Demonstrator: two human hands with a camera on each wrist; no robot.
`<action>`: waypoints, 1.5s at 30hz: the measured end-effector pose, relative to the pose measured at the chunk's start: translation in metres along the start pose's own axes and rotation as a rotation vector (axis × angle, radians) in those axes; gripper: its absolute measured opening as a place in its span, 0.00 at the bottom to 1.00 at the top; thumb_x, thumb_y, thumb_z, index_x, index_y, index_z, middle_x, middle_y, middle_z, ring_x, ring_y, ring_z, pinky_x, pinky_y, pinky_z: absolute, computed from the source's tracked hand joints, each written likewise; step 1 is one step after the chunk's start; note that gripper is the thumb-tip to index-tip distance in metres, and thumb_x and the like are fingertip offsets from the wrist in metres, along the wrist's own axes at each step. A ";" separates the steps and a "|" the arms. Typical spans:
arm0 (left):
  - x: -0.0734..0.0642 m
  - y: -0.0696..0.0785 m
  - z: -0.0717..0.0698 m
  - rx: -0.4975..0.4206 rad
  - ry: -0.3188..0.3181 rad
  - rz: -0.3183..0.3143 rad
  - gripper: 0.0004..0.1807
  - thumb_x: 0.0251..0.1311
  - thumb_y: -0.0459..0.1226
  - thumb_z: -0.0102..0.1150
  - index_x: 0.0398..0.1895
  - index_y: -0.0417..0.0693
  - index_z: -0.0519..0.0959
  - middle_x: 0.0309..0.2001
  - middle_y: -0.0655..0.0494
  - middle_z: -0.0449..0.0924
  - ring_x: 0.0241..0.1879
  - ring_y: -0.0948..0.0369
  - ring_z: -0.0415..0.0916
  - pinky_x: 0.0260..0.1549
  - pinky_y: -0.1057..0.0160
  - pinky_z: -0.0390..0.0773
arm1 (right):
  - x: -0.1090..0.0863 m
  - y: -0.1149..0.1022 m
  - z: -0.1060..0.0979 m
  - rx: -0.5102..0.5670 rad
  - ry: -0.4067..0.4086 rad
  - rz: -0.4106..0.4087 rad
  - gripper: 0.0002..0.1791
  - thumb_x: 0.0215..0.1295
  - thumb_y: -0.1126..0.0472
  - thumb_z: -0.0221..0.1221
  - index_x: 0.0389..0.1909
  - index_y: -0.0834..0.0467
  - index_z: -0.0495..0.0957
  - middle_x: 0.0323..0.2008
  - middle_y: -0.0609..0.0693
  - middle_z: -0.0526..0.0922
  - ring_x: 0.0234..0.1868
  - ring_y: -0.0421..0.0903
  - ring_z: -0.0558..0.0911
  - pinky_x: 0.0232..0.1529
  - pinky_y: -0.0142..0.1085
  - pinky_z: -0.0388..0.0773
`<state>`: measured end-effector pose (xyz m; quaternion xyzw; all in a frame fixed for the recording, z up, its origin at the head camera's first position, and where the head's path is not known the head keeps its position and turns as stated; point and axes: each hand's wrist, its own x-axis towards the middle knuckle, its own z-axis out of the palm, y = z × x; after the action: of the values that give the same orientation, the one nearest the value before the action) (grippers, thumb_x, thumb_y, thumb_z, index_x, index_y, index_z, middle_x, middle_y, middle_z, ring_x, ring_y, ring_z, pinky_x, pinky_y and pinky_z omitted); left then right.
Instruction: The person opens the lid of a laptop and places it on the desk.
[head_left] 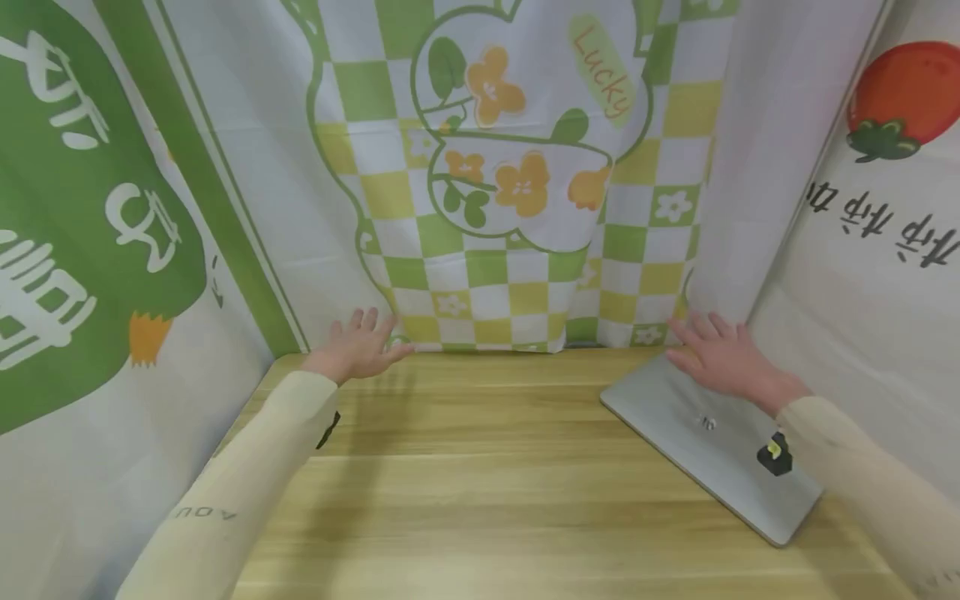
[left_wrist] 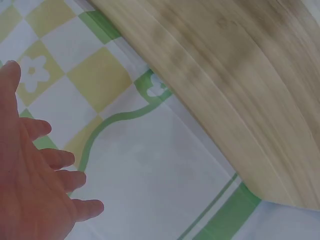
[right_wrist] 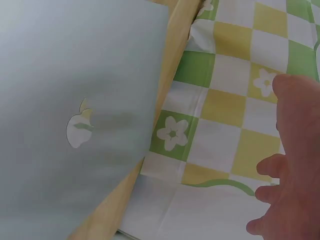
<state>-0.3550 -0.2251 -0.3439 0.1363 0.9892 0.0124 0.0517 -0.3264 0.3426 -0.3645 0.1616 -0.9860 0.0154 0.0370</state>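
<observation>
My left hand (head_left: 358, 346) is held out with its fingers spread, over the far left part of the wooden table (head_left: 465, 467). Nothing is in it; in the left wrist view its fingers (left_wrist: 60, 159) overlap the checked cloth. On the right, my other hand (head_left: 723, 358) is likewise spread and holds nothing, above the far end of a closed silver laptop (head_left: 675, 433). The laptop lies at an angle on the table, and the right wrist view shows the apple-shaped logo (right_wrist: 80, 127) on its lid. Both forearms are in cream sleeves (head_left: 247, 475).
Behind the table hangs a green, yellow and white checked cloth (head_left: 510, 275) with flowers and the word "Lucky". A white and green printed curtain (head_left: 82, 233) encloses the left side; another white curtain (head_left: 885, 333) with a red fruit print stands on the right.
</observation>
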 end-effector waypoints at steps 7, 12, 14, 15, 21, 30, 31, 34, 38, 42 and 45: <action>0.005 0.014 0.002 -0.045 0.003 0.011 0.48 0.67 0.69 0.26 0.79 0.48 0.42 0.78 0.33 0.38 0.76 0.35 0.34 0.69 0.27 0.38 | -0.012 -0.004 0.004 0.023 0.042 0.003 0.38 0.76 0.38 0.38 0.79 0.53 0.46 0.75 0.70 0.48 0.72 0.76 0.47 0.64 0.78 0.43; 0.008 0.021 0.010 -0.081 0.007 0.027 0.51 0.64 0.72 0.23 0.79 0.46 0.43 0.77 0.32 0.39 0.76 0.34 0.35 0.69 0.27 0.39 | -0.021 -0.003 0.011 0.064 0.048 0.021 0.39 0.76 0.38 0.38 0.78 0.57 0.47 0.74 0.71 0.50 0.71 0.78 0.48 0.63 0.77 0.46; 0.009 0.022 0.014 -0.094 0.023 0.027 0.52 0.63 0.73 0.24 0.79 0.47 0.44 0.77 0.32 0.40 0.76 0.33 0.36 0.68 0.26 0.39 | -0.024 -0.002 0.013 0.092 0.049 0.028 0.40 0.76 0.37 0.38 0.78 0.58 0.47 0.74 0.71 0.50 0.71 0.79 0.48 0.64 0.75 0.46; 0.009 0.023 0.015 -0.096 0.030 0.026 0.52 0.63 0.73 0.24 0.79 0.47 0.45 0.77 0.32 0.40 0.76 0.33 0.36 0.68 0.26 0.40 | -0.025 -0.002 0.015 0.107 0.050 0.032 0.40 0.76 0.37 0.37 0.78 0.59 0.47 0.74 0.72 0.49 0.71 0.79 0.47 0.65 0.75 0.46; 0.009 0.029 0.015 -0.134 0.041 0.023 0.46 0.69 0.67 0.29 0.79 0.46 0.46 0.77 0.32 0.40 0.76 0.33 0.36 0.69 0.27 0.39 | -0.030 0.001 0.024 0.140 0.133 -0.002 0.38 0.77 0.43 0.42 0.75 0.67 0.51 0.70 0.76 0.56 0.68 0.77 0.55 0.66 0.69 0.51; 0.016 0.042 0.024 -0.134 0.081 0.064 0.43 0.71 0.64 0.32 0.78 0.46 0.47 0.77 0.33 0.44 0.76 0.34 0.39 0.69 0.27 0.41 | -0.038 0.009 0.040 0.215 0.212 -0.002 0.38 0.77 0.47 0.45 0.73 0.71 0.50 0.69 0.77 0.57 0.68 0.76 0.55 0.66 0.68 0.53; 0.017 0.043 0.025 -0.131 0.084 0.067 0.43 0.71 0.64 0.31 0.78 0.47 0.47 0.77 0.33 0.45 0.76 0.34 0.40 0.69 0.27 0.41 | -0.039 0.011 0.041 0.227 0.221 -0.002 0.38 0.77 0.48 0.45 0.73 0.71 0.50 0.68 0.77 0.57 0.68 0.76 0.55 0.66 0.69 0.52; 0.021 0.047 0.028 -0.126 0.085 0.080 0.44 0.70 0.66 0.30 0.78 0.48 0.48 0.76 0.33 0.46 0.76 0.34 0.40 0.69 0.27 0.43 | -0.041 0.015 0.046 0.249 0.241 -0.001 0.37 0.76 0.49 0.46 0.72 0.73 0.52 0.68 0.77 0.58 0.67 0.77 0.56 0.65 0.69 0.53; 0.027 0.056 0.031 -0.115 0.082 0.098 0.44 0.70 0.67 0.28 0.78 0.49 0.47 0.77 0.34 0.47 0.76 0.35 0.43 0.68 0.27 0.47 | -0.046 0.020 0.051 0.275 0.226 0.036 0.38 0.77 0.49 0.46 0.72 0.73 0.50 0.68 0.79 0.57 0.66 0.78 0.56 0.64 0.70 0.53; 0.030 0.066 0.034 -0.098 0.090 0.115 0.43 0.70 0.66 0.28 0.78 0.49 0.47 0.77 0.36 0.47 0.76 0.37 0.45 0.68 0.27 0.49 | -0.052 0.025 0.056 0.296 0.221 0.062 0.38 0.77 0.49 0.45 0.72 0.74 0.49 0.67 0.80 0.56 0.66 0.79 0.56 0.63 0.70 0.53; 0.031 0.074 0.037 -0.091 0.092 0.132 0.43 0.70 0.66 0.28 0.78 0.48 0.48 0.77 0.37 0.48 0.76 0.38 0.46 0.70 0.31 0.50 | -0.059 0.030 0.061 0.306 0.244 0.065 0.38 0.77 0.51 0.46 0.71 0.76 0.49 0.66 0.81 0.57 0.65 0.79 0.57 0.63 0.70 0.54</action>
<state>-0.3611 -0.1455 -0.3805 0.1978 0.9779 0.0671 0.0114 -0.2847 0.3871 -0.4307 0.1301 -0.9652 0.1856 0.1306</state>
